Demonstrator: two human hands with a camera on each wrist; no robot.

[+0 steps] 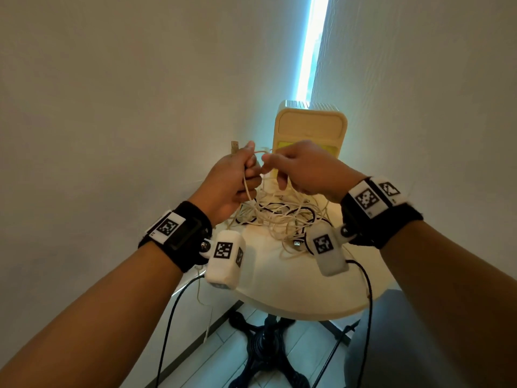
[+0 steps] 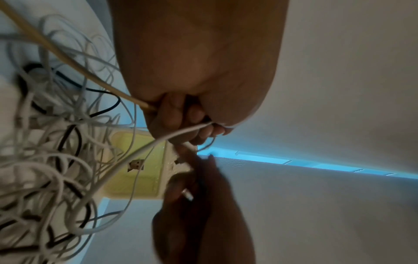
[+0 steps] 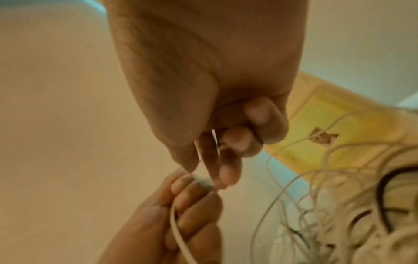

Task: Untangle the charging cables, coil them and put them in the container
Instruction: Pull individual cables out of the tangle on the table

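The round white surface (image 1: 279,287) lies below both raised hands, carried on a black cross-shaped base (image 1: 265,351) that stands on the tiled floor. Beyond the hands, at the far edge of the surface against the wall, stands the cream container (image 1: 310,127) with a yellow-green front panel. Directly under the hands sits the tangle of cables (image 1: 282,219), mostly white with a few black strands looped through it, one USB plug (image 1: 297,243) lying on its near side towards the right wrist. The left hand (image 1: 232,183) is clenched round a white cable (image 1: 247,189) that rises out of the heap, a plug end sticking up past its knuckles. The right hand (image 1: 302,169), just beside the left and nearly touching it, pinches the same white cable between thumb and fingertips, its other fingers curled; a short arc of cable bridges the two hands.
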